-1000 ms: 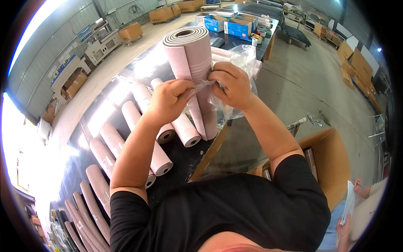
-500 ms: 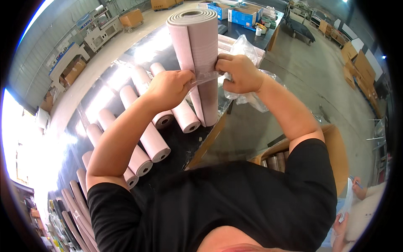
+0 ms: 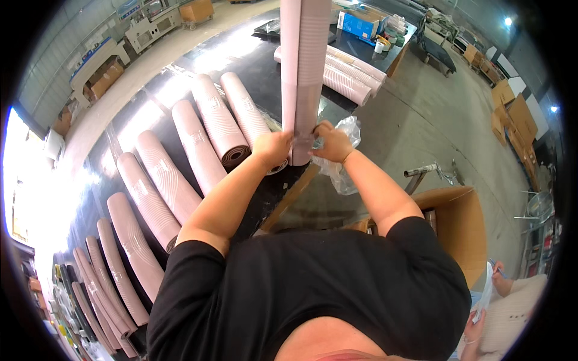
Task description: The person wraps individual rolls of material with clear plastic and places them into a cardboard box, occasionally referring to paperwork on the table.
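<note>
A long black worktable (image 3: 276, 191) stretches across a workshop, with rolled pink mats (image 3: 194, 135) lying along its left; an open cardboard box (image 3: 466, 219) stands by the person's right arm. One pink mat roll (image 3: 305, 72) stands upright near the table's edge, its top out of frame. Clear plastic film (image 3: 337, 171) crosses it low down and hangs loose at the right. The left hand (image 3: 274, 148) and right hand (image 3: 333, 143) flank the roll's foot, fingers closed, apparently pinching the film. So near the edge, the tall roll could tip if pulled unevenly; the thin film could tear under a hard tug.
</note>
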The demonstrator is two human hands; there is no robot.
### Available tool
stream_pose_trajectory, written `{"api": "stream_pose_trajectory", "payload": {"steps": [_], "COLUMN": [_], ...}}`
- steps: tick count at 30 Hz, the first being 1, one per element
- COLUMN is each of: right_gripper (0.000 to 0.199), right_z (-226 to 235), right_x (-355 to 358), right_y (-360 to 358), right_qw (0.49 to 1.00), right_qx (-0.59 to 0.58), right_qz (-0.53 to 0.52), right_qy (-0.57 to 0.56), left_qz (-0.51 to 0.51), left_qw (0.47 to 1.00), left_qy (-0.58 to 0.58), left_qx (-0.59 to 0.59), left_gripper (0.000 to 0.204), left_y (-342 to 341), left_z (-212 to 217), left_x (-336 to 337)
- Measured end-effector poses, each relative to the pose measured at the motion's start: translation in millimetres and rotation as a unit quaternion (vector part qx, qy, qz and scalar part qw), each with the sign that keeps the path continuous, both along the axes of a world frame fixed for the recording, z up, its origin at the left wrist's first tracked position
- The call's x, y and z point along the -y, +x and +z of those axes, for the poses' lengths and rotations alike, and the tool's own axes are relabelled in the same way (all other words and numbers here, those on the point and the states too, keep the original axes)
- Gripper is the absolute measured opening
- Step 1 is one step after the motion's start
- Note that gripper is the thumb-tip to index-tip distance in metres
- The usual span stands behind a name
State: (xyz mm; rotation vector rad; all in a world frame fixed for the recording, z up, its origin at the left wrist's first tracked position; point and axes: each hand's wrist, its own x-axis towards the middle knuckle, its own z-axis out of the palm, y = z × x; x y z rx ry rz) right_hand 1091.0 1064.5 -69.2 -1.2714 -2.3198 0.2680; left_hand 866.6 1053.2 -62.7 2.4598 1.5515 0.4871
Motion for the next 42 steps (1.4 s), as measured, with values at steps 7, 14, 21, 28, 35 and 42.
{"api": "stream_pose_trajectory", "payload": {"steps": [7, 14, 21, 28, 35, 42], "right_gripper": [0.055, 0.045, 0.035, 0.02, 0.027, 0.027], "right_z": [-66.5, 10.4, 21.8, -14.9, 10.4, 74.7], "right_x": [22.0, 4.4, -19.2, -52.5, -50.4, -38.1], "right_y": [-5.7, -12.0, 40.7, 30.4, -13.8, -32.0], "right_qw": [0.99, 0.979, 0.984, 0.916, 0.89, 0.982], "right_qx": [0.029, 0.074, -0.083, -0.237, -0.228, -0.028], "right_qz": [-0.075, -0.052, 0.024, -0.028, 0.062, 0.043], "right_qy": [-0.112, -0.183, -0.155, -0.323, -0.39, -0.181], "left_qz": [-0.039, -0.076, -0.037, -0.098, 0.06, 0.042], "left_qw": [0.966, 0.971, 0.973, 0.995, 0.937, 0.999], "left_qy": [-0.003, -0.131, -0.197, 0.006, -0.297, 0.007], "left_qx": [-0.255, -0.185, 0.113, 0.033, 0.176, -0.016], "left_gripper": [0.02, 0.026, 0.025, 0.035, 0.023, 0.022], "left_y": [26.6, 27.5, 35.3, 66.3, 83.7, 107.7], "left_z": [-11.9, 3.2, 39.5, 20.2, -72.5, -116.2], "left_x": [24.4, -8.8, 0.6, 61.4, 56.5, -1.3]}}
